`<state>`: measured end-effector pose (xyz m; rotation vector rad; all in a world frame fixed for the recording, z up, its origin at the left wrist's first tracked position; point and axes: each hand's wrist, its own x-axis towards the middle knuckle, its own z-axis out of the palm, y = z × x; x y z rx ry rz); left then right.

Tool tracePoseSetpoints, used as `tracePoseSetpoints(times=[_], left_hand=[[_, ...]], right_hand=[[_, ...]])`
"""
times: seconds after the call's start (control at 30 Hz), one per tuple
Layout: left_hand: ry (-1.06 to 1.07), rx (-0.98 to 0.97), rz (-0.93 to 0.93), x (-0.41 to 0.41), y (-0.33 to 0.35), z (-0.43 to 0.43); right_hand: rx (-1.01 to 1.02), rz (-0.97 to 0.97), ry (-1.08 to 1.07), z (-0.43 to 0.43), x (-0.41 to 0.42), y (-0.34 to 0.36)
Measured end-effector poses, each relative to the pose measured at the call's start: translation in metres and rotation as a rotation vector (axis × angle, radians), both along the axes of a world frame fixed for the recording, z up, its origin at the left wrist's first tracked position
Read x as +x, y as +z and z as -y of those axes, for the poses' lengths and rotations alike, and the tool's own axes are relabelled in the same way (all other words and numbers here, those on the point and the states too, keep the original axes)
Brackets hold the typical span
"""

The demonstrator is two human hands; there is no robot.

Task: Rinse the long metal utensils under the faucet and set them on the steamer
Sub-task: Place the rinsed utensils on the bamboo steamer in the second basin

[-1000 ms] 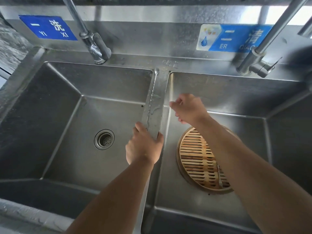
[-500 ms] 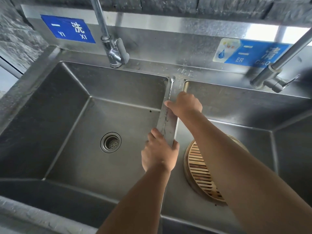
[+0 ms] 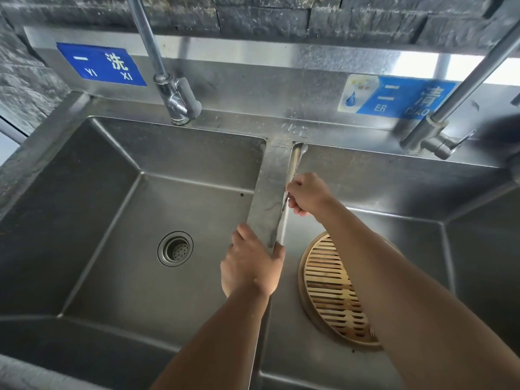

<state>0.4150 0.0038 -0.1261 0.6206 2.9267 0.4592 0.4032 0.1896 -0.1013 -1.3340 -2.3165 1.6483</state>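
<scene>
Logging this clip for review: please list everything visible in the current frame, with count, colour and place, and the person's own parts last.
Sink basins: two, steel, side by side, split by a wet divider ridge.
Drain strainer: one, steel, left basin floor.
Faucets: two, steel, one behind each basin; no water seen running.
Signs: two, blue, on the backsplash.
Bamboo steamer: one, tan, right basin floor, partly hidden by the right arm.
Long metal utensil: one visible, silver, along the divider's right edge.
Left hand: gripping the divider's near end.
Right hand: closed on the utensil.
</scene>
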Motion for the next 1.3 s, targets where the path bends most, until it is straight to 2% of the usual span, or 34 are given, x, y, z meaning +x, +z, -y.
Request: tracePoseSetpoints(times=[0.3,0.7,1.03,1.3], left_hand=[[0.021,-0.003,-0.005,0.000,-0.001,0.000],[0.043,-0.022,0.015,0.001,0.002,0.000],[0.073,-0.042,0.008,0.001,0.003,-0.002],[0.079,-0.041,0.005,0.000,0.003,-0.002]], right_hand=[[0.107,-0.001,-0.157,-0.033,0.056,-0.026],[0.410,0.436,0.277,-0.030,0.143,-0.100],[0.364,0.530,0.409,-0.007,0.190,-0.150],[0.349,0.547,0.299,-0.001,0.189,-0.168]])
